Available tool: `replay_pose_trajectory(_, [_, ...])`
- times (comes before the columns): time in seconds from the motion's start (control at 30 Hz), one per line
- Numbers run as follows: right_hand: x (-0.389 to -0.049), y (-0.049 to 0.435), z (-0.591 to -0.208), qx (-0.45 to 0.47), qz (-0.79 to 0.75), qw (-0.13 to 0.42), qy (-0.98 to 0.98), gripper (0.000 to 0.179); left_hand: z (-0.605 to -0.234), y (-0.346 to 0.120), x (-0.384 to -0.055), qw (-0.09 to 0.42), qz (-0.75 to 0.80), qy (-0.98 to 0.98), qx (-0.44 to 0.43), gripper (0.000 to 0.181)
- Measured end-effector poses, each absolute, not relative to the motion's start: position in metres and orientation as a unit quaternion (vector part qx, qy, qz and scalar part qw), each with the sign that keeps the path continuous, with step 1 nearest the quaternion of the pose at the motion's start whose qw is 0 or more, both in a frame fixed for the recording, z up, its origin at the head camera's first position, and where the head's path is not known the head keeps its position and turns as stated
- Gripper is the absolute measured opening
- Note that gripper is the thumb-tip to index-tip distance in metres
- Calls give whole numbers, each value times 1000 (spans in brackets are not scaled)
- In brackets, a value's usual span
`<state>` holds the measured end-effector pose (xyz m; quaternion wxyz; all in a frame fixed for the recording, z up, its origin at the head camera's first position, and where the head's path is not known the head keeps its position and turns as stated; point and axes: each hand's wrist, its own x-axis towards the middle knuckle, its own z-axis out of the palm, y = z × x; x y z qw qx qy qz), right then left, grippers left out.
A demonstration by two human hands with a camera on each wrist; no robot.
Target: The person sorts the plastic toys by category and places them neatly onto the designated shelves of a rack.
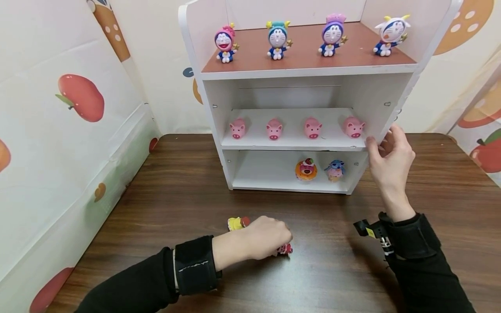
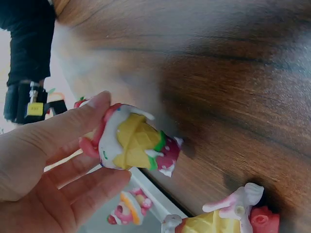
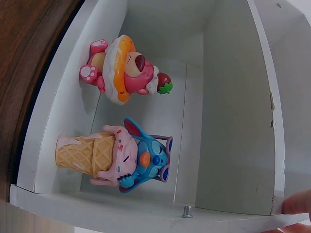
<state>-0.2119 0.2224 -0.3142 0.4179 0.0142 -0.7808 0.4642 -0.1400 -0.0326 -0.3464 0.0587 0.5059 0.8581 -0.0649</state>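
My left hand [image 1: 266,239] pinches a small figurine [image 2: 133,141] low over the tabletop; it has a yellow waffle body, white icing and a dark pink end. Most of it is hidden behind the hand in the head view. Just beyond lies a second yellow figurine [image 1: 235,223] on its side. My right hand [image 1: 391,161] grips the right side of the white shelf unit [image 1: 289,191], its thumb at the front edge. On the bottom shelf, a pink bear figurine in a doughnut [image 3: 131,73] and a blue figurine in an ice-cream cone [image 3: 146,158] stand towards the right.
Several pink pig figurines [image 1: 274,129] stand in a row on the middle shelf. Along the brown top shelf are several blue-and-white cat figurines [image 1: 277,41] in coloured hoods. The unit stands on a dark wooden table [image 1: 176,195], with a fruit-patterned sheet [image 1: 51,143] at the left.
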Motion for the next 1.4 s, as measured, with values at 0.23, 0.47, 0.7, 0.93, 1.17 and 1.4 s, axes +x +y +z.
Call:
replay_pose_trajectory(0.23, [-212, 223, -314, 11, 459, 423, -781, 38, -342, -35, -149, 78, 59, 889, 447, 22])
replay_pose_trajectory(0.47, [-213, 222, -315, 13, 460, 422, -781, 37, -342, -39, -159, 53, 184, 897, 399, 22])
replay_pose_trajectory(0.7, [-213, 222, -315, 8, 457, 420, -784, 37, -338, -41, -169, 22, 276, 894, 351, 28])
replay_pose_trajectory(0.93, [-213, 222, -316, 7, 454, 423, -784, 37, -339, -41, -187, -6, 313, 899, 305, 28])
replay_pose_trajectory(1.17, [-213, 222, -316, 6, 453, 424, -784, 36, -339, -40, -205, 0, 325, 916, 234, 35])
replay_pose_trajectory(1.4, [-213, 222, -316, 7, 454, 427, -782, 36, -336, -38, -221, -6, 329, 927, 181, 35])
